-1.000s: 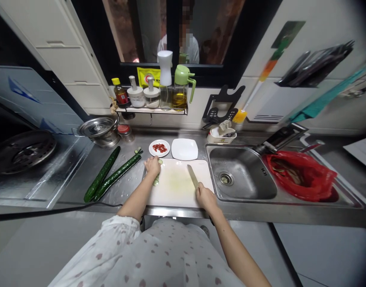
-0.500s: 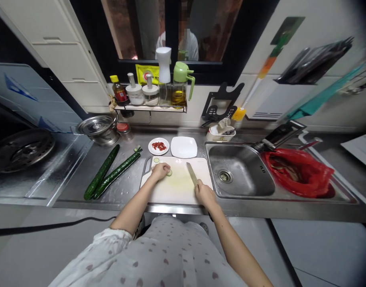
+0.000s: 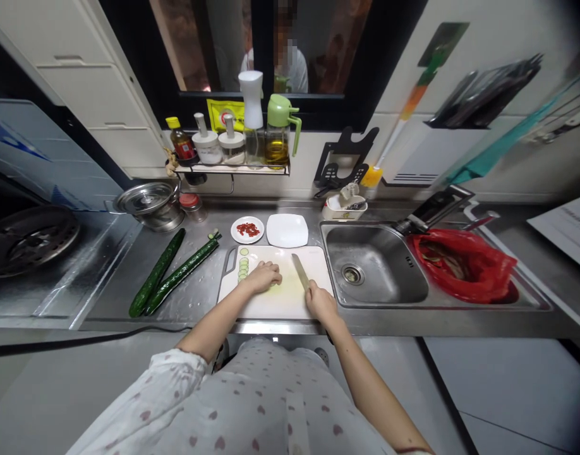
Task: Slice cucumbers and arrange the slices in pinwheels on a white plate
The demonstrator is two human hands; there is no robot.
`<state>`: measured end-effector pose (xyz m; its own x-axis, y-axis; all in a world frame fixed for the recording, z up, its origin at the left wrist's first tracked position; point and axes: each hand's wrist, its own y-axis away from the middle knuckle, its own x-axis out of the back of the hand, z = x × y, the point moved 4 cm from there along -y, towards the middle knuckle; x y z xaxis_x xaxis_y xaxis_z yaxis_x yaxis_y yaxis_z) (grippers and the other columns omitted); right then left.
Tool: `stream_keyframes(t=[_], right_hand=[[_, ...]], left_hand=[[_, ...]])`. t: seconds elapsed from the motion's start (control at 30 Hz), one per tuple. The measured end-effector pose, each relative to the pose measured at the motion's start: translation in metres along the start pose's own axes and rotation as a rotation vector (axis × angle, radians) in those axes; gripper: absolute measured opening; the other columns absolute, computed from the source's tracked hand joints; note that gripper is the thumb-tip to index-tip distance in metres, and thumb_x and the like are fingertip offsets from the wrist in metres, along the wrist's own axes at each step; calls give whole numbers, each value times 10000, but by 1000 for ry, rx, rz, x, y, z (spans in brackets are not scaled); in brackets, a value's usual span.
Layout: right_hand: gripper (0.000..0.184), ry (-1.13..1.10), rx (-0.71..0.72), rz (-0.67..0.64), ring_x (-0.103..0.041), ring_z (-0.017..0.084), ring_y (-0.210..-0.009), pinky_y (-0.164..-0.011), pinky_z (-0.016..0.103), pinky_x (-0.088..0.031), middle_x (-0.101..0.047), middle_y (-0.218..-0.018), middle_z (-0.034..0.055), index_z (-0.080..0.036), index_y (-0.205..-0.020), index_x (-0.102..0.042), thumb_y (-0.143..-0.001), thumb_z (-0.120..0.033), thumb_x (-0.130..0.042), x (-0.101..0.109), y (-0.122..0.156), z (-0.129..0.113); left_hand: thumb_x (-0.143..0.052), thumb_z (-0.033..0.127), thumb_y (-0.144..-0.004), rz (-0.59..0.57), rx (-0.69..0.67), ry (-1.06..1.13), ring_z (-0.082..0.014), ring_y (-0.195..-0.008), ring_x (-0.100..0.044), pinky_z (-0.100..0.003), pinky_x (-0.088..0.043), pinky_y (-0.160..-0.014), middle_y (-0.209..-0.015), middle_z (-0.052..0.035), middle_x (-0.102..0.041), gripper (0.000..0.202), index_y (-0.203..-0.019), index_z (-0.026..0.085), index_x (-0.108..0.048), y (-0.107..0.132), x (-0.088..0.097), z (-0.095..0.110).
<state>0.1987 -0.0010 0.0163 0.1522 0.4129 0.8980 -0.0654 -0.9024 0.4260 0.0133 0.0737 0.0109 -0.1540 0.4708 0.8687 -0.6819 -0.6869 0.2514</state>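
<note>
My right hand [image 3: 321,302] is wrapped round the handle of a kitchen knife [image 3: 300,270], whose blade points away from me over the right part of the white cutting board [image 3: 290,306]. My left hand [image 3: 265,276] is low over the middle of the board, its fingers curled down and closed. What they hold, if anything, is hidden under them. Just left of that hand, several overlapping cucumber slices [image 3: 243,268] lie in a column along the board's left side. One more slice [image 3: 243,251] is at the top of the column.
Two cucumbers [image 3: 158,272] lie left of the board. Behind it are a plate of chopped red pieces [image 3: 247,239] and a white plate [image 3: 287,230]. A sink [image 3: 375,265] and a red bag [image 3: 465,278] are to the right. A steel pot [image 3: 152,205] stands back left.
My left hand has moved slightly right, away from the board's left side, uncovering the column of slices. My right hand still holds the knife in nearly the same place. The view has shifted a little.
</note>
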Motion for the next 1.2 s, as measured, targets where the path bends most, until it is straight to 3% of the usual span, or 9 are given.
stream_keyframes(t=[0.1,0.23,0.4,0.53,0.77,1.2], right_hand=[[302,8,1,-8,-649,233,-962,-736,298,-398,-685,-1017,129,-196,-1215,-462,-969,-276,-305,1,1,-1],[309,11,12,-7,-649,234,-956,-734,297,-395,-686,-1014,130,-191,-1216,-465,-963,-255,-299,2,2,-2],[320,13,26,-12,-645,234,-959,-731,295,-392,-685,-1017,126,-191,-1223,-464,-959,-259,-298,3,2,-3],[305,29,57,-17,-645,226,-960,-736,287,-383,-683,-1027,122,-192,-1201,-478,-971,-286,-300,8,4,-3],[272,87,200,-28,-646,220,-934,-736,285,-368,-692,-1008,107,-215,-1151,-499,-974,-281,-303,7,27,-8],[265,178,314,-99,-647,242,-964,-769,309,-388,-691,-1007,130,-200,-1145,-514,-954,-238,-334,-2,42,-20]], left_hand=[[-509,277,-876,77,116,33,-254,-1123,-464,-396,-282,-981,-1150,-68,-594,262,-1092,306,-654,7,-2,-3],[-672,404,-773,144,277,-11,-295,-1118,-461,-430,-289,-982,-1111,-88,-597,332,-1076,268,-650,17,-9,-11],[-603,306,-835,150,265,-5,-276,-1106,-477,-415,-313,-966,-1103,-76,-594,245,-1072,288,-665,17,-15,-16],[-571,244,-844,138,231,20,-262,-1114,-483,-397,-323,-957,-1145,-61,-586,309,-1130,326,-656,18,-12,-21],[-663,417,-774,236,392,76,-290,-1156,-473,-416,-308,-984,-1149,-73,-591,388,-1135,277,-637,30,-14,-30],[-611,389,-817,267,433,96,-279,-1118,-480,-420,-307,-975,-1100,-66,-604,275,-1060,280,-681,30,-20,-25]])
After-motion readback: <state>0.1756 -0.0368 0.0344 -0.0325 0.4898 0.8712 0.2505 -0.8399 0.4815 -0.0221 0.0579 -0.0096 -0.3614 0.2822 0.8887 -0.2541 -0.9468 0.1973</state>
